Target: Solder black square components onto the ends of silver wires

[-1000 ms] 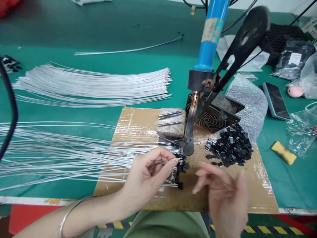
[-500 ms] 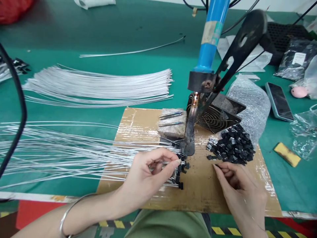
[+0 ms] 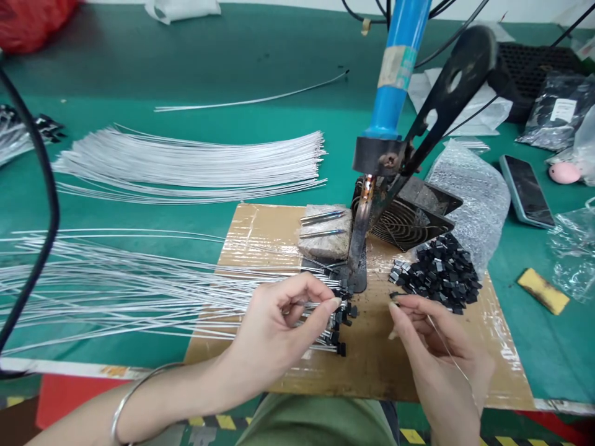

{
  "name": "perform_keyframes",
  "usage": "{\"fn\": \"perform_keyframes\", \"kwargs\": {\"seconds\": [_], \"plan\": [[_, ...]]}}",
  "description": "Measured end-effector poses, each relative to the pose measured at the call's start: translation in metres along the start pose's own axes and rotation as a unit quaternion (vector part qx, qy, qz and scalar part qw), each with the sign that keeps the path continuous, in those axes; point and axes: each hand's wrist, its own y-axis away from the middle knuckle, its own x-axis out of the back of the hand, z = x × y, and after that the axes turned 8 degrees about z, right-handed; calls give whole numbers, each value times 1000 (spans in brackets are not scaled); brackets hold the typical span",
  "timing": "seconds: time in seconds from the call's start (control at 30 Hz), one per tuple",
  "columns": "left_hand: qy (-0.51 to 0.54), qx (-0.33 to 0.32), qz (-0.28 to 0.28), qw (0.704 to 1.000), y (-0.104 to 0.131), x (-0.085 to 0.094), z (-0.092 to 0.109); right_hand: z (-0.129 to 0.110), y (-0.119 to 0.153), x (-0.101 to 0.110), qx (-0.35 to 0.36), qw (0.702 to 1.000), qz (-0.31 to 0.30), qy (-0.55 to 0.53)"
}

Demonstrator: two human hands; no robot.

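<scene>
My left hand (image 3: 283,322) pinches the end of a white wire between thumb and forefinger, beside a row of small black connectors (image 3: 344,316) on wire ends. White wires (image 3: 153,291) run leftward from under it. My right hand (image 3: 441,353) is closed in a pinch at the near left edge of a pile of small black connectors (image 3: 446,269); a black connector (image 3: 395,295) shows at its fingertips. A thin silvery wire (image 3: 449,350) trails across that hand. Left of the pile, a soldering iron with a blue handle (image 3: 390,93) points down in its black stand (image 3: 446,93).
Cardboard (image 3: 372,371) covers the work area. A block (image 3: 325,244) carries metal rods, and a black fan (image 3: 409,217) sits behind the iron. Bundled white wires (image 3: 199,158) lie at the back left. Phone (image 3: 526,189), bubble wrap (image 3: 469,198) and yellow sponge (image 3: 543,291) are at right.
My right hand has shifted left and slightly away from me, along the pile's edge, and has turned so the thin wire shows more. My left hand keeps its pinch in place.
</scene>
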Motion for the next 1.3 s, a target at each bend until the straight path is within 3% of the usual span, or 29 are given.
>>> {"fn": "perform_keyframes", "kwargs": {"seconds": [0.23,0.37,0.47,0.77,1.0,1.1,1.23,1.3], "plan": [[-26,-22,-4,999,-1,3,7,-20,4,-22,-132,982,-73,-114],[8,-14,-34,999,-2,5,13,-34,11,-32,-246,953,-69,-160],[34,0,-58,998,-3,5,15,-39,14,-36,-277,942,-75,-175],[67,26,-73,995,-4,5,15,-26,12,-35,-220,951,-116,-183],[88,28,-74,993,-4,2,12,-31,15,-36,-256,948,-99,-163],[92,32,-73,993,-5,0,12,-25,16,-35,-216,957,-112,-161],[98,49,-59,992,-8,-1,16,-16,19,-31,-102,979,-98,-148],[93,53,-54,993,-10,-2,19,-17,22,-29,-91,984,-87,-128]]}}
